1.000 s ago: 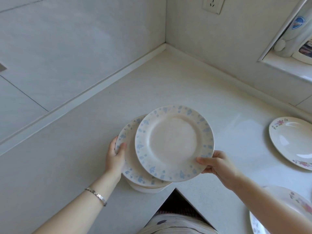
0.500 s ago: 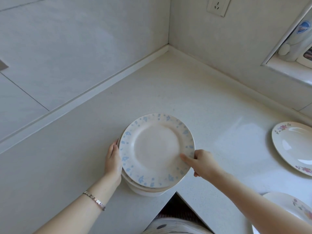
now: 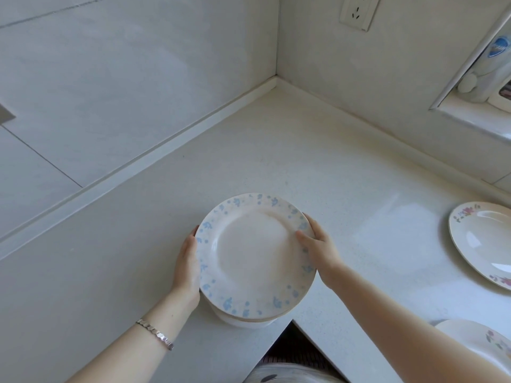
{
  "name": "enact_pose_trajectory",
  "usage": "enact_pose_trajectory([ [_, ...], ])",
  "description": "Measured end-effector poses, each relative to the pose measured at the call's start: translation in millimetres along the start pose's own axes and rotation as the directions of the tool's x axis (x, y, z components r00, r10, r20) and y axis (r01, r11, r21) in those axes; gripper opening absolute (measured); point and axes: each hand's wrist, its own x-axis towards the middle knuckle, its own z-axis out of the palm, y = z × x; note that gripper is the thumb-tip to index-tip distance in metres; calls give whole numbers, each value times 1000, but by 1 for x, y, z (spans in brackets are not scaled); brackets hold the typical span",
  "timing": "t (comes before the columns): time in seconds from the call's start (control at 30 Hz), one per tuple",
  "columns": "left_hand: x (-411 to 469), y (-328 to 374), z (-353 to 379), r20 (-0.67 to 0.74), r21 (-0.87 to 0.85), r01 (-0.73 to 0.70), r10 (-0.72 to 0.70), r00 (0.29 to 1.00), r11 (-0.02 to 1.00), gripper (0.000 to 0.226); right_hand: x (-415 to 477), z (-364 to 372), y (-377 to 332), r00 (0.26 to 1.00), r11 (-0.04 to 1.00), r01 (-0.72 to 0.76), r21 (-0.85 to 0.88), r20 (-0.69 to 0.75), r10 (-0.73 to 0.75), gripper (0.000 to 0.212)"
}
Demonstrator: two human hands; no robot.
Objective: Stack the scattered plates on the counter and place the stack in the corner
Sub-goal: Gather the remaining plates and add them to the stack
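Note:
A stack of white plates with blue flower rims [image 3: 255,258] stands on the white counter [image 3: 318,167], near its front inner edge. My left hand [image 3: 188,261] grips the stack's left side. My right hand [image 3: 318,247] grips the right side, thumb lying on the top plate's rim. The top plate sits squarely on the ones beneath. Two more plates with pink flower patterns lie apart on the counter: one at the right edge [image 3: 484,241] and one at the bottom right [image 3: 481,344], partly hidden by my right forearm. The corner of the walls [image 3: 276,78] is farther back.
Tiled walls rise behind the counter on two sides, with a raised lip along each. A wall socket [image 3: 358,9] sits above the corner. A recessed ledge at the upper right holds a white bottle [image 3: 489,67]. The counter has a cut-out notch at its front edge.
The top plate has slid left and settled square onto the stack. My right hand has shifted from the plate's lower right edge up to the stack's right side.

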Motion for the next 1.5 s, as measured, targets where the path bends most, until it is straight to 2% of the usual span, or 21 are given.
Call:
enact_pose_trajectory([
  [0.17,-4,5,2,-24,132,-88,92,995,987,40,1,-1,4,999,999,27,-32,36,-26,49],
  [0.3,-5,7,2,-39,444,-177,216,976,878,36,-3,-16,1,986,996,53,-77,160,-40,37],
  [0.37,-2,8,2,-42,545,-165,224,974,822,33,-6,-40,6,987,967,113,-227,137,-83,34],
  [0.4,0,9,3,-46,570,-148,212,976,808,32,-7,-58,10,989,906,142,-399,91,-115,33],
  [0.43,1,10,5,-52,590,-137,206,977,796,32,-7,-81,14,987,768,161,-619,85,-138,32],
  [0.47,0,11,7,-59,606,-128,204,977,785,32,-8,-104,17,986,567,164,-807,128,-102,33],
  [0.53,-1,13,11,-65,632,-126,215,974,764,32,-10,-146,23,970,171,145,-975,174,170,46],
  [0.57,-3,13,13,-69,643,-124,218,974,756,32,-13,-162,24,941,21,136,-991,135,311,53],
  [0.6,-4,14,14,-73,649,-123,222,972,751,33,-14,-173,26,904,-103,127,-986,72,422,58],
  [0.67,-6,14,16,-73,658,-128,231,970,742,34,-16,-180,27,841,-304,181,-935,-13,541,62],
  [0.73,-8,15,17,-76,671,-122,232,970,731,34,-18,-178,32,786,-400,266,-877,-43,617,56],
  [0.8,-8,15,16,-85,687,-111,232,969,718,35,-19,-174,38,756,-418,333,-845,-26,654,39],
  [0.87,-10,16,17,-106,703,-96,238,966,705,40,-19,-175,44,759,-430,370,-823,1,651,24],
  [0.9,-11,17,19,-119,719,-94,256,959,689,44,-19,-177,44,764,-416,380,-826,27,644,8],
  [1.0,-15,19,32,-89,793,-166,381,921,586,54,-10,-188,34,810,-330,351,-876,107,577,33],
  [1.1,-23,25,53,4,828,-289,511,860,481,53,-8,-195,26,820,-251,347,-903,162,549,32],
  [1.17,-30,27,67,66,813,-372,563,824,448,51,-14,-197,33,793,-252,359,-899,152,590,23],
  [1.2,-34,28,73,108,792,-422,580,808,441,50,-19,-197,40,783,-246,360,-900,148,605,21],
  [1.27,-41,29,88,204,748,-511,587,784,423,46,-24,-205,56,772,-224,333,-916,129,623,44],
  [1.33,-48,29,103,293,716,-563,555,779,413,40,-31,-212,65,791,-183,314,-932,150,594,53],
  [1.5,-71,24,152,441,577,-639,465,768,508,25,-35,-233,58,809,-63,256,-965,179,560,43],
])
